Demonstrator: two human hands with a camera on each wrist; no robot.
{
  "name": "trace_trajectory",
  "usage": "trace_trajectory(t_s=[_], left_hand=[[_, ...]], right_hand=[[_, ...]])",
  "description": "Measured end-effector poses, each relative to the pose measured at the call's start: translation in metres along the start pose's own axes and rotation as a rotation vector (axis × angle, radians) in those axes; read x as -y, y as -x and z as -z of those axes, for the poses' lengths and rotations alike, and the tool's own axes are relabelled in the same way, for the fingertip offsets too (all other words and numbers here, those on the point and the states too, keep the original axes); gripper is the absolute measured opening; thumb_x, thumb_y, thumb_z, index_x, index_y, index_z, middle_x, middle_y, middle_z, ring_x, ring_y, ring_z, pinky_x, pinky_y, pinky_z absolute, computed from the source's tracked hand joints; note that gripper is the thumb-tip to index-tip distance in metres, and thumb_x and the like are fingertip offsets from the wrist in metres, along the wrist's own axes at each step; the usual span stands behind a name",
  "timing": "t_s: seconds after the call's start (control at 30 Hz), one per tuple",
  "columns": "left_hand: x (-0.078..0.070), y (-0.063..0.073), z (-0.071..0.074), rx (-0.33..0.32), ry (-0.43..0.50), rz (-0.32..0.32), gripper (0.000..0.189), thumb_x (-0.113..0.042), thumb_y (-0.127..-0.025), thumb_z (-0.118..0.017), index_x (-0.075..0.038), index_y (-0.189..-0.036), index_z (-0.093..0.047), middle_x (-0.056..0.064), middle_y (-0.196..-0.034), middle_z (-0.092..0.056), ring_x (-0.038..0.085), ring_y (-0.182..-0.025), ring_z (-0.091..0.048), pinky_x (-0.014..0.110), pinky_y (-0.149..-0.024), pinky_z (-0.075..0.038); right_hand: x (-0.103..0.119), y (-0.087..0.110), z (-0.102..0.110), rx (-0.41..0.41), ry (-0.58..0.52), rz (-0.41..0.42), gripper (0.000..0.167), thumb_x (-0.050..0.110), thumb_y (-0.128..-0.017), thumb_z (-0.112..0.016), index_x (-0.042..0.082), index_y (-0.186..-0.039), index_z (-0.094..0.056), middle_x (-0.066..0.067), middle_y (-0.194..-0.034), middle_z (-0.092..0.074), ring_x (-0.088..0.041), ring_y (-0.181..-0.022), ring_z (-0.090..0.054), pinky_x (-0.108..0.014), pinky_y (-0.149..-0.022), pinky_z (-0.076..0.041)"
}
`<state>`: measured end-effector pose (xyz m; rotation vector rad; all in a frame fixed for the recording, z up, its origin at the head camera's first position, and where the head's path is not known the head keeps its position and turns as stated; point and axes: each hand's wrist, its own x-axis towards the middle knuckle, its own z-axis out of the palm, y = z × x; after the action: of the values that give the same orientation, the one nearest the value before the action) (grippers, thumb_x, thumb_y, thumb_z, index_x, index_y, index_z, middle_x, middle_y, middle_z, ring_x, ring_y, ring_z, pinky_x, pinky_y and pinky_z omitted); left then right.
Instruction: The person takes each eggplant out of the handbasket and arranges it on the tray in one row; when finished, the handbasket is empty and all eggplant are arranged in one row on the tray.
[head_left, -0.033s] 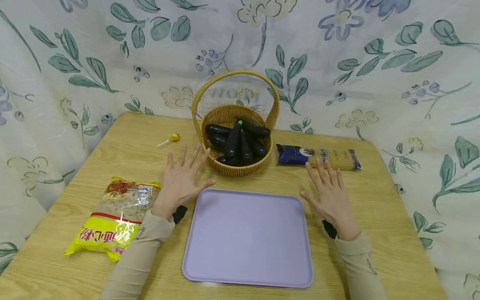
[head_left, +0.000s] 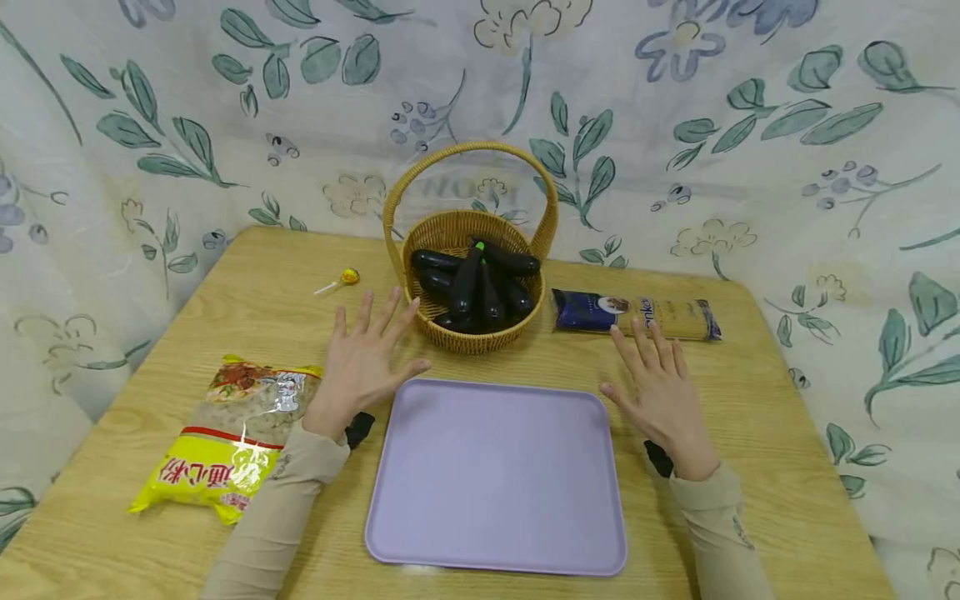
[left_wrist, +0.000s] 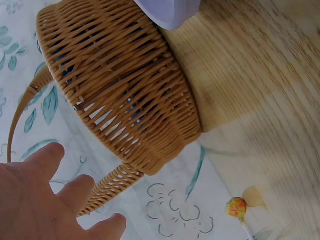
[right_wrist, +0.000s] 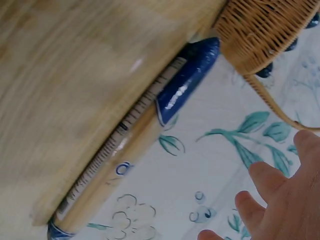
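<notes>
My left hand (head_left: pixel 358 367) is held with fingers spread and nothing in it, between the bag of pasta (head_left: pixel 232 433) and the purple tray (head_left: pixel 495 475). Spread likewise, my right hand (head_left: pixel 660 400) holds nothing; its fingertips overlap the lower edge of the spaghetti packet (head_left: pixel 600 311) in the head view. Beyond the tray stands a wicker basket (head_left: pixel 480 342) with several dark eggplants (head_left: pixel 465 283) inside. A lollipop (head_left: pixel 349 276) in a yellow wrapper lies left of the basket. In the left wrist view the basket (left_wrist: pixel 120 85) is near the fingers; the right wrist view has the spaghetti packet (right_wrist: pixel 135 130).
The wooden table (head_left: pixel 780 500) ends against a flower-patterned curtain (head_left: pixel 315 125) at the back and sides. The basket's tall arched handle (head_left: pixel 472 146) rises in front of that cloth. The tray lies flat near the front, between the two forearms.
</notes>
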<state>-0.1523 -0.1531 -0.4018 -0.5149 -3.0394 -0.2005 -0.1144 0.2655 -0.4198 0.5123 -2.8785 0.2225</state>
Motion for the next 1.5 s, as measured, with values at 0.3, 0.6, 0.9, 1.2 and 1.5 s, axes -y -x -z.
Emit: trace_trajectory(t_s=[0.3, 0.6, 0.9, 1.2, 1.5], left_hand=[[0.002, 0.001, 0.009, 0.025, 0.011, 0.019, 0.088, -0.07, -0.091, -0.039, -0.03, -0.157, 0.001, 0.003, -0.165, -0.001, 0.039, -0.15, 0.003, 0.065, -0.118, 0.003], [-0.001, -0.006, -0.002, 0.008, 0.021, -0.022, 0.089, -0.07, -0.09, -0.041, -0.026, -0.158, -0.003, 0.002, -0.165, -0.007, 0.039, -0.15, -0.009, 0.067, -0.117, -0.011], [0.002, -0.018, -0.019, 0.005, 0.217, -0.069, 0.082, -0.06, -0.096, -0.042, -0.017, -0.157, -0.008, 0.003, -0.165, -0.008, 0.036, -0.149, -0.02, 0.062, -0.118, -0.018], [0.002, -0.025, -0.024, 0.0, 0.354, -0.104, 0.082, -0.063, -0.097, -0.036, -0.012, -0.157, -0.015, 0.005, -0.165, -0.007, 0.034, -0.148, -0.023, 0.056, -0.12, -0.02], [0.004, -0.024, -0.025, 0.016, 0.411, -0.087, 0.081, -0.064, -0.096, -0.036, -0.015, -0.157, -0.015, 0.002, -0.166, -0.005, 0.036, -0.15, -0.017, 0.054, -0.122, -0.016]], right_hand=[[0.004, -0.003, 0.0, -0.005, -0.014, -0.016, 0.078, 0.071, -0.094, -0.024, 0.028, -0.157, -0.006, -0.004, -0.165, 0.003, -0.021, -0.152, 0.01, -0.058, -0.121, -0.007], [0.019, -0.024, 0.006, -0.006, -0.06, -0.014, 0.079, 0.063, -0.095, -0.043, 0.026, -0.157, -0.012, -0.016, -0.161, -0.02, -0.041, -0.146, -0.02, -0.06, -0.116, -0.021], [0.042, -0.062, 0.01, 0.03, -0.191, 0.048, 0.077, 0.059, -0.095, -0.048, 0.023, -0.156, -0.02, -0.019, -0.153, -0.035, -0.043, -0.135, -0.037, -0.061, -0.109, -0.034], [0.073, -0.109, 0.015, 0.04, -0.309, 0.077, 0.076, 0.064, -0.094, -0.043, 0.026, -0.156, -0.021, -0.018, -0.152, -0.036, -0.04, -0.138, -0.037, -0.06, -0.108, -0.037], [0.11, -0.154, 0.004, 0.095, -0.44, 0.086, 0.079, 0.071, -0.091, -0.038, 0.028, -0.156, -0.021, -0.014, -0.154, -0.035, -0.036, -0.141, -0.035, -0.058, -0.112, -0.034]])
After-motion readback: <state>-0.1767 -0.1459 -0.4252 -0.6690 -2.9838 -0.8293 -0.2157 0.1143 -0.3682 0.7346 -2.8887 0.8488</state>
